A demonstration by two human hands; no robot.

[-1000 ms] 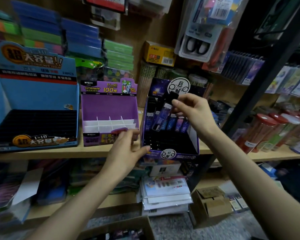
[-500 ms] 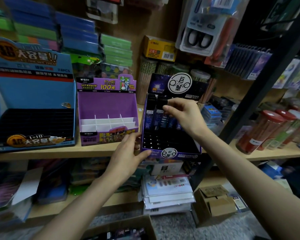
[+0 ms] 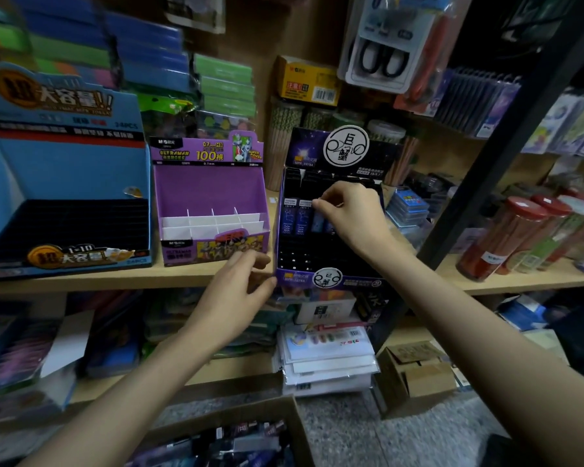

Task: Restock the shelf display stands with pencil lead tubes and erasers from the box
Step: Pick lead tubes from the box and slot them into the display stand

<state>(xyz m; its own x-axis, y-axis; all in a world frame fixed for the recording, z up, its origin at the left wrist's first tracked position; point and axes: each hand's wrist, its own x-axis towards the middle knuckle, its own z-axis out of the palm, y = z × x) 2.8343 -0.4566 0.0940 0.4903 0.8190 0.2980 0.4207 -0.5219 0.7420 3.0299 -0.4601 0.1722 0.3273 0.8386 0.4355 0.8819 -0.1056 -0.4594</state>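
1. Nearest, at the bottom edge, the box (image 3: pixel 223 414) stands open on the floor, with more stock jumbled inside, too blurred to sort.
2. The left hand (image 3: pixel 236 288) holds nothing. Its fingers are loosely bent and its thumb touches the front left corner of the dark stand (image 3: pixel 358 281), apparently bracing it on the shelf (image 3: pixel 182 276).
3. The right hand (image 3: pixel 351 214) pinches the top of a lead tube (image 3: pixel 317 222) narrowly between thumb and fingertips. The tube stands upright in the stand's back row, just beside two seated tubes (image 3: pixel 295 219).
4. To finish well, the tube should go straight down its slot until level with its neighbours, and only then be released. The brace at the corner should stop the stand sliding back.
5. Farther left, the purple stand (image 3: pixel 209 187) and the blue stand (image 3: pixel 71 170) probably come next.
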